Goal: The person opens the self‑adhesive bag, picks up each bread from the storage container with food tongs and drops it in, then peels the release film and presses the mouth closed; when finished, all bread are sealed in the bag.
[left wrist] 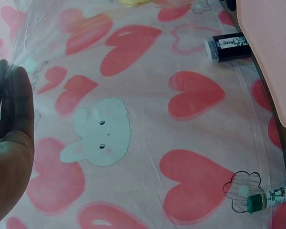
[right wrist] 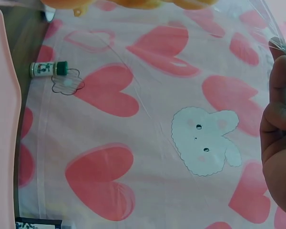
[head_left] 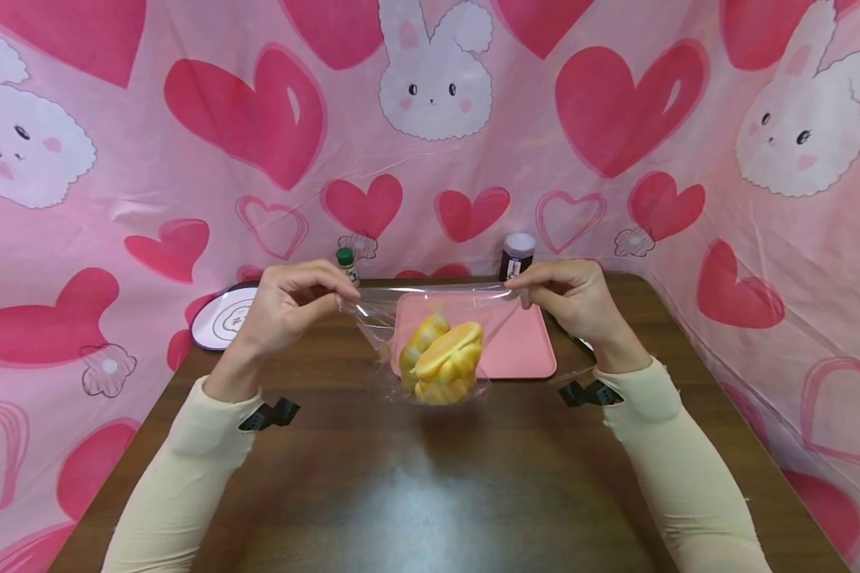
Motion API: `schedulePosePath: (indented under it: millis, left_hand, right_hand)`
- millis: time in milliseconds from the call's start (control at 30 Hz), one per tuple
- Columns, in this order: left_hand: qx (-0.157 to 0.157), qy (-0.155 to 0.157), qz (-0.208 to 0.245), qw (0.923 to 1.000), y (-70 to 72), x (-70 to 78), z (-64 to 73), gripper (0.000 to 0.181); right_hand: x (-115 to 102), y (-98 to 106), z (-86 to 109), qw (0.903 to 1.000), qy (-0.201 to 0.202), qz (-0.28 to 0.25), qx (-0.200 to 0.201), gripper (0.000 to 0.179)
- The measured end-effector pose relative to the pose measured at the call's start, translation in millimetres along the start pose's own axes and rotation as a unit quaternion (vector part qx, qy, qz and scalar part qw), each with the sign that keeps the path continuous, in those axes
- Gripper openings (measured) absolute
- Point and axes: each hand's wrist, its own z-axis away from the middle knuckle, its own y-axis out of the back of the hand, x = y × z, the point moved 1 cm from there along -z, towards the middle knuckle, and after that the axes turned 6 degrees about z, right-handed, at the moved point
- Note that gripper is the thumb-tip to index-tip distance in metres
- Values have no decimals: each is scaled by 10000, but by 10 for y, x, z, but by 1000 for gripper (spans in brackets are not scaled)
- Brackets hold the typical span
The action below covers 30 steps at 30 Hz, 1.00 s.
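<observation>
A clear plastic bag hangs upright above the table, its top edge stretched between both hands. My left hand pinches one upper corner between thumb and fingers. At the opposite corner, my right hand pinches the film the same way. Low in the bag lie yellow, ridged, bun-like pieces, leaning against each other. The right wrist view shows their orange-yellow undersides at its top, one with a small loop. The left wrist view catches the left fingertips pressed together on the film.
Behind the bag, a pink tray lies on the brown table. A green-capped bottle and a dark jar with a pale lid stand at the back. At the far left is a white plate, partly behind the left hand. A heart-patterned cloth surrounds the table.
</observation>
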Motion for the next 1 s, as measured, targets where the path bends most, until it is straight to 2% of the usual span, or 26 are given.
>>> schedulePosePath:
  millis: [167, 300, 400, 533, 633, 767, 867, 1000]
  left_hand:
    - [257, 77, 146, 9995, -28, 7, -12, 17]
    - [406, 322, 207, 9984, -49, 12, -18, 6]
    - [390, 535, 110, 9977, -44, 20, -16, 11]
    - [220, 696, 19, 9973, -15, 25, -8, 13]
    - [90, 699, 96, 9975, 6, 24, -3, 14]
    - [-32, 646, 192, 9977, 28, 18, 1, 14]
    - [-54, 641, 108, 9979, 37, 20, 2, 15]
    - [-14, 684, -89, 9976, 44, 22, 1, 16]
  right_hand:
    - [-2, 1, -4, 9998, 116, -181, -27, 35]
    - [-14, 11, 2, 9995, 264, -167, -73, 30]
    - [-19, 19, 5, 9987, 404, -264, -154, 24]
    - [-17, 26, 5, 9979, 482, -356, -261, 20]
    - [-4, 31, 4, 9983, 419, -262, -306, 20]
    - [17, 46, 7, 9990, 258, 132, -327, 23]
    - [33, 57, 12, 9987, 83, 403, -308, 23]
    - [28, 41, 14, 9982, -244, 511, -175, 19]
